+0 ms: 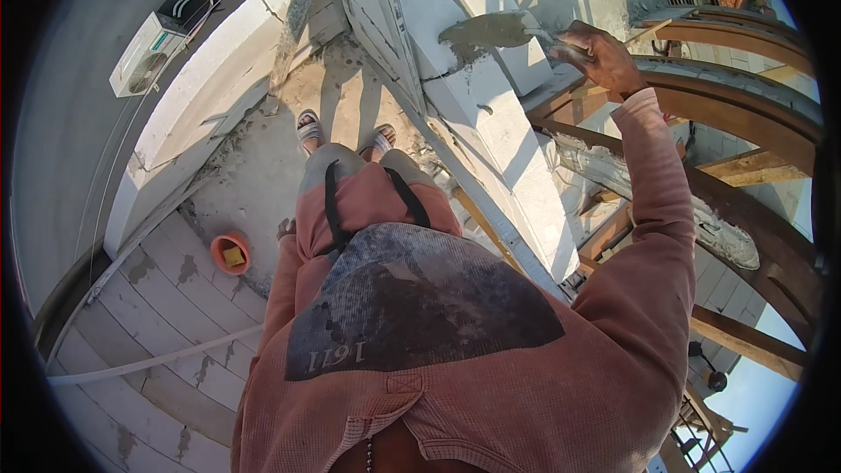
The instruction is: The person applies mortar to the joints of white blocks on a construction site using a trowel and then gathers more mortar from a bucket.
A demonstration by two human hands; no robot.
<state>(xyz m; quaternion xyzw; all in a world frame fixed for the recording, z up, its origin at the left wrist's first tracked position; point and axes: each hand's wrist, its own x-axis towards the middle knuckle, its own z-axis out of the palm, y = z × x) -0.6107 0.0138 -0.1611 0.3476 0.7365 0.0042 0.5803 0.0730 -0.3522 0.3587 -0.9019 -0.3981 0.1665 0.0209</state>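
My right hand [604, 60] is stretched out to the right, its fingers wrapped around the handle of a trowel [491, 31]. The trowel's blade is smeared with grey mortar and lies over the top of a white block wall [495, 127]. Wet mortar [466, 56] shows on the block just beneath the blade's edge. Down at my left side hangs my left hand [286, 228], beside my thigh. Only a small part of it shows past the sleeve, so its fingers cannot be made out.
An orange bucket [230, 255] with a yellowish piece inside stands at left on the floor. A long metal bar [399, 52] runs along the wall's near side. Brown curved beams [736, 109] lie beyond it at right. A low white wall [188, 114] curves along the left.
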